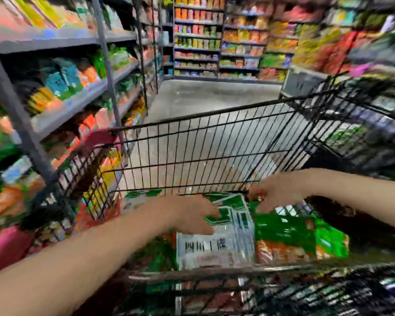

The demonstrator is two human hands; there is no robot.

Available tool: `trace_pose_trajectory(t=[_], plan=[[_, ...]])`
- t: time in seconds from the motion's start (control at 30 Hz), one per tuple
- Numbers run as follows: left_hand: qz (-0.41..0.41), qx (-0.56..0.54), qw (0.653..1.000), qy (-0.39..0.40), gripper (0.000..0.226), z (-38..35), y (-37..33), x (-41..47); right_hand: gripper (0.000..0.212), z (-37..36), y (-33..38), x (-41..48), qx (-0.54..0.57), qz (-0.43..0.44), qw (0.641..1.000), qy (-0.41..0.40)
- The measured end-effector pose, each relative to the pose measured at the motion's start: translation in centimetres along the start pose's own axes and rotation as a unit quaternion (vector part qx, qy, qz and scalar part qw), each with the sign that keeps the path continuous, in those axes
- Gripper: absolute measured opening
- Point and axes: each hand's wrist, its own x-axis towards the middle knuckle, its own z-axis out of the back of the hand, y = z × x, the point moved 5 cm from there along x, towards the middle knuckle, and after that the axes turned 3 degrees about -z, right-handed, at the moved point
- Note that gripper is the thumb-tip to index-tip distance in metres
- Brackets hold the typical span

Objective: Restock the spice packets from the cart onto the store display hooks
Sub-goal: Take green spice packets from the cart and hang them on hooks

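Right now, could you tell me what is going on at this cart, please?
A person reaches both hands into the black wire cart. The left hand lies on green and white packets; the right hand is at the pile's far end. Motion blur hides whether either hand grips one. No packet is lifted out yet.

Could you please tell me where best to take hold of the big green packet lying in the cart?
Probably by its far edge, reaching down from above: the green packet lies roughly flat, the cart walls close off the sides, and that edge sits nearest the right hand.
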Motion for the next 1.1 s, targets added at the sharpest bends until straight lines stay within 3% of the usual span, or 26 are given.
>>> trace_pose_trajectory(t=[0.1,0.23,0.4,0.53,0.63,0.7,0.77,0.83,0.87,0.97,1.1], plan=[[-0.043,0.047,0.997,0.050,0.065,-0.8,-1.2,4.9,0.066,-2.8,-4.9,0.5,0.036,-0.048,0.995,0.074],[-0.084,0.147,0.984,0.048,0.071,-2.9,-2.9,9.1,0.079,-7.4,-7.5,2.2,0.002,-0.093,0.985,0.148],[-0.089,0.172,0.980,0.034,0.084,-5.6,-2.1,10.1,0.053,-8.0,-7.3,5.2,-0.014,-0.035,0.996,0.084],[-0.092,0.146,0.985,0.025,0.078,-5.9,-1.6,10.3,0.045,-7.4,-8.9,4.2,-0.024,-0.029,0.984,0.173],[-0.094,0.135,0.986,0.018,0.075,-6.2,-1.6,10.4,0.039,-7.9,-11.5,3.3,-0.024,-0.049,0.980,0.191],[-0.095,0.120,0.988,0.016,0.073,-6.2,-1.4,10.3,0.050,-8.8,-13.5,3.3,-0.042,-0.078,0.984,0.156],[-0.097,0.110,0.989,0.015,0.072,-6.1,-1.4,10.4,0.083,-9.8,-15.3,3.3,-0.038,-0.120,0.985,0.121],[-0.097,0.104,0.990,0.014,0.072,-6.1,-1.6,10.3,0.112,-11.0,-16.2,3.6,0.018,-0.156,0.979,0.130],[-0.095,0.101,0.990,0.014,0.072,-6.1,-1.7,10.4,0.113,-11.7,-16.1,3.8,0.042,-0.161,0.975,0.146],[-0.093,0.092,0.991,0.015,0.071,-6.1,-1.7,10.5,0.075,-13.1,-14.6,4.4,0.092,-0.130,0.973,0.169],[-0.085,0.090,0.992,0.016,0.070,-6.2,-1.5,10.7,0.057,-14.0,-14.4,4.9,0.126,-0.124,0.974,0.145]])
